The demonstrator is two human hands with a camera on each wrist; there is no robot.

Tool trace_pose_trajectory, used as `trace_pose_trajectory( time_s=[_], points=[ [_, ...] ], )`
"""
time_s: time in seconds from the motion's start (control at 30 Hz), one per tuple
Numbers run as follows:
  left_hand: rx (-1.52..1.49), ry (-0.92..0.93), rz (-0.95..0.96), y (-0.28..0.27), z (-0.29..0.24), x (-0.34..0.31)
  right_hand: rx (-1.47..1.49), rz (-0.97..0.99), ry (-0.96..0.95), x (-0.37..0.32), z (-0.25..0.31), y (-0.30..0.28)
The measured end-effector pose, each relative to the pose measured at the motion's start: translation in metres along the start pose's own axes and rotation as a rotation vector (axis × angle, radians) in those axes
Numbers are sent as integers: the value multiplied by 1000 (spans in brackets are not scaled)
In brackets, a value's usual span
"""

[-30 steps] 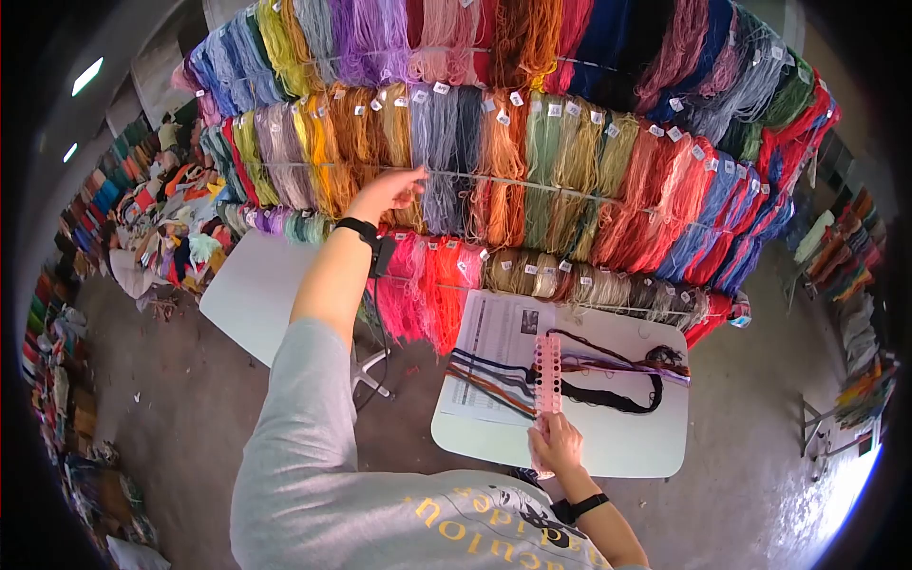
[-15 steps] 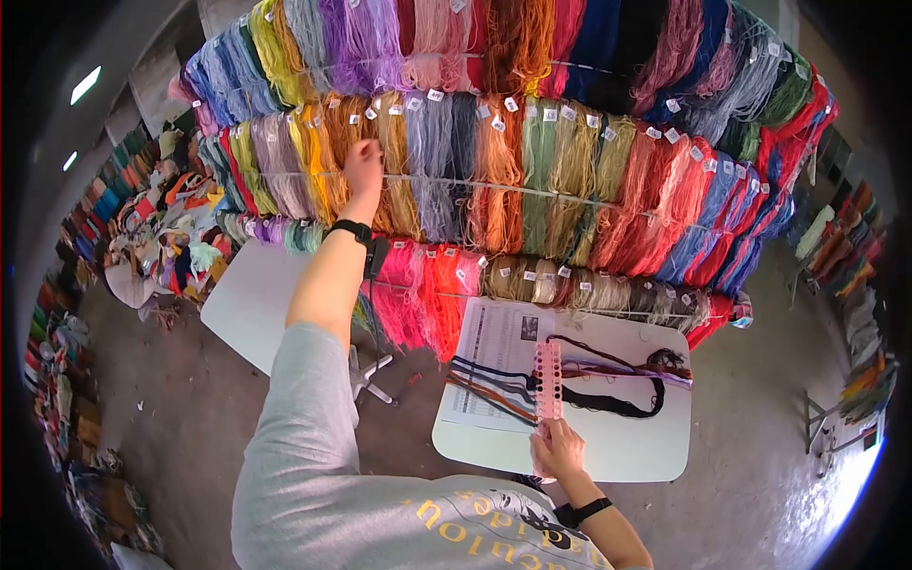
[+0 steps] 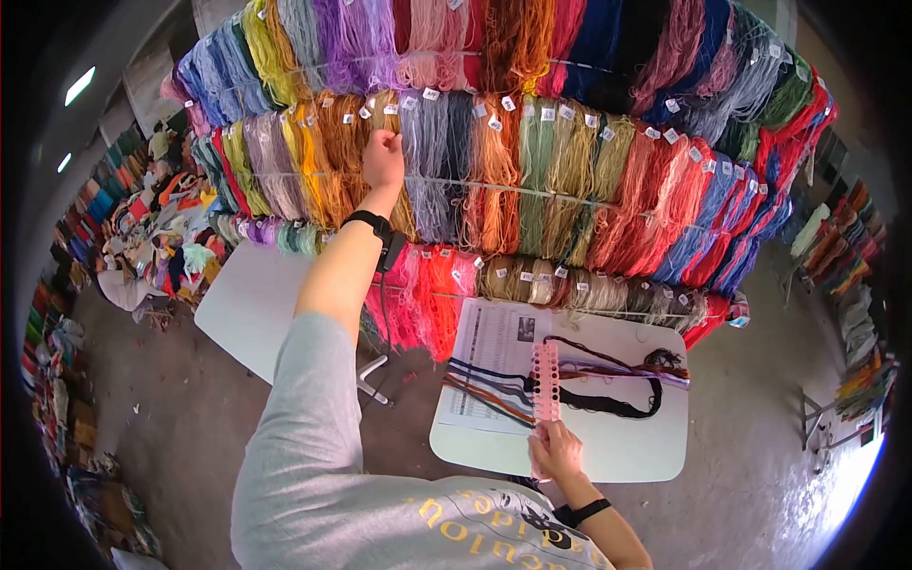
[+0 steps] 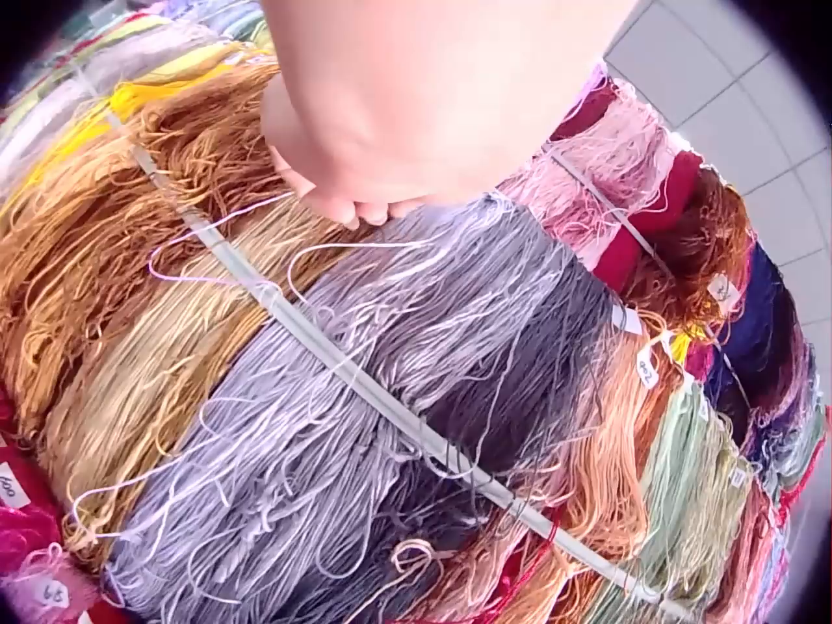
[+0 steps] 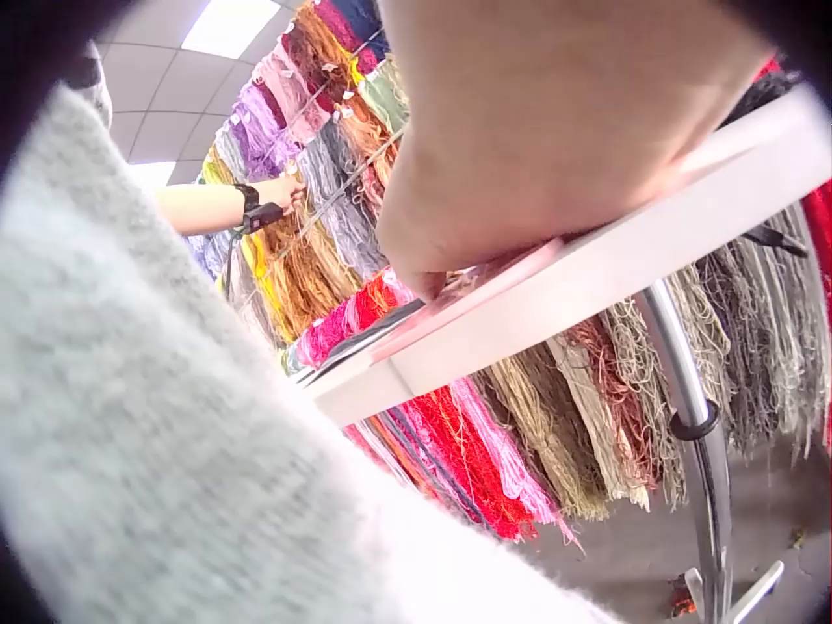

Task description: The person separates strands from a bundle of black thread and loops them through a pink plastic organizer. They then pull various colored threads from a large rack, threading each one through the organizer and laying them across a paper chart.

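Note:
My left hand point(image 3: 384, 160) is raised to the middle row of hanging skeins. Its curled fingers pinch at the upper part of a tan thread skein point(image 3: 401, 201), just below the paper labels. In the left wrist view the fingertips point(image 4: 371, 208) show beside the grey-lilac skein point(image 4: 299, 429); the thumb's grip is mostly hidden. Low at the table's front edge, my right hand point(image 3: 557, 448) holds the lower end of a pink thread card point(image 3: 546, 375) with rows of holes. Dark blue, brown and grey threads point(image 3: 489, 389) run left from the card, black thread point(image 3: 617, 410) to the right.
A white table point(image 3: 646, 456) bears a printed sheet point(image 3: 480, 332) under the threads. Another white table point(image 3: 252, 294) stands at left. Elastic cords point(image 3: 560, 193) cross the labelled skein rows. A cable point(image 3: 384, 304) hangs from my left wrist. Cloth piles point(image 3: 171, 228) lie farther left.
My left hand first drew back left to the ochre skeins, then came slightly right, onto the tan skein, with its fingers curled in. The right hand keeps its hold on the pink card.

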State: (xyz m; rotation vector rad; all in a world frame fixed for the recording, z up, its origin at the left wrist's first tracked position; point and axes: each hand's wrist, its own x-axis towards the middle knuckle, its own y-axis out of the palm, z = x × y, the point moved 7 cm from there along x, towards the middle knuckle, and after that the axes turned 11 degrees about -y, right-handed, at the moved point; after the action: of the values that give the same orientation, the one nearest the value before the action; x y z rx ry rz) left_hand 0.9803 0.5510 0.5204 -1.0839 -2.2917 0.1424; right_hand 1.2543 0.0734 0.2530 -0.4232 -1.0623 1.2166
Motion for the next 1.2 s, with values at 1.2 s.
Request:
trace_pose_trajectory(
  time_s=[1.2],
  points=[
    [-673, -339, 517, 2, 31, -3, 18, -5, -3, -3, -1, 1]
  ],
)
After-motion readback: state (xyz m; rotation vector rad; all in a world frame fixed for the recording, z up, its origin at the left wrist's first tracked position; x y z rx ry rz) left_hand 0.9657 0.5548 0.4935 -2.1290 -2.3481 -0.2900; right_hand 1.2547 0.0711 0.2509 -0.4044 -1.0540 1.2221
